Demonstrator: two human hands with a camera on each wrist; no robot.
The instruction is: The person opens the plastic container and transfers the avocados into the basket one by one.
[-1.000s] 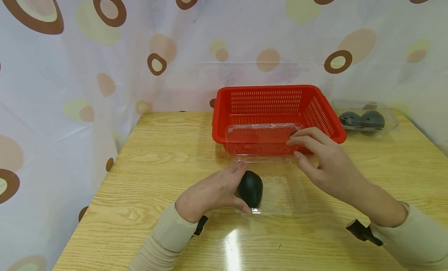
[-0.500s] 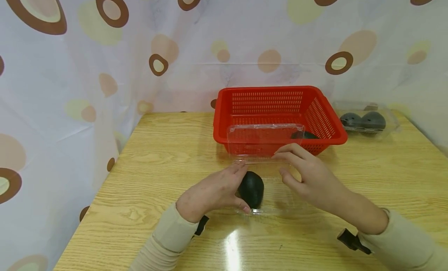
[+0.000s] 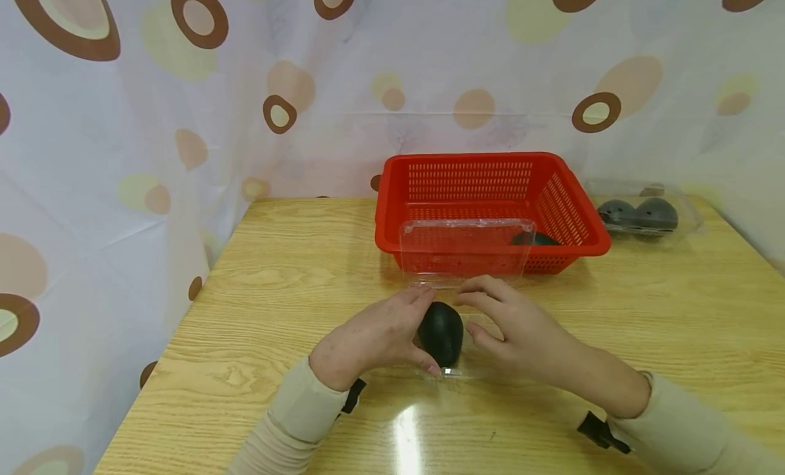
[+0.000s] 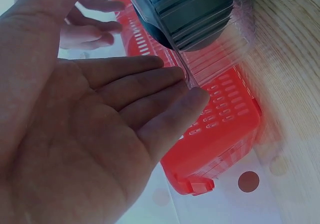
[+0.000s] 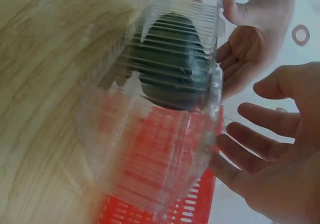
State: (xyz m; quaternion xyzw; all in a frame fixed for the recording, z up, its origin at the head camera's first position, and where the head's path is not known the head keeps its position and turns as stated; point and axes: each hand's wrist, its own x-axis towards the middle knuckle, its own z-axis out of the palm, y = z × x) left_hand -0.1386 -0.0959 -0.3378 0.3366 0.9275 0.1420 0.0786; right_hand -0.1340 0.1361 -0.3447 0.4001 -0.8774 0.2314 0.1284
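Observation:
A clear plastic clamshell box (image 5: pixel 135 154) lies on the table with its lid (image 3: pixel 466 247) raised against the red basket. Inside its left end sits one dark green avocado (image 3: pixel 440 335). My left hand (image 3: pixel 374 335) rests at the box's left end, thumb at the front and fingers behind; the left wrist view shows those fingers nearly straight at the box edge. Over the box's right part, my right hand (image 3: pixel 521 332) hovers with loosely bent, spread fingers and holds nothing. A small gap separates it from the avocado. The hand hides much of the box's right end.
Behind the box stands a red basket (image 3: pixel 392 202) with one dark avocado (image 3: pixel 535 239) visible at its front right. Another clear box (image 3: pixel 689 223) at the back right holds two dark avocados (image 3: pixel 656 215). A patterned curtain (image 3: pixel 343 73) hangs behind the wooden table (image 3: pixel 294 264).
My right hand has moved left and toward me, from in front of the basket to over the box, uncovering the avocado in the basket. My left hand has stayed in place.

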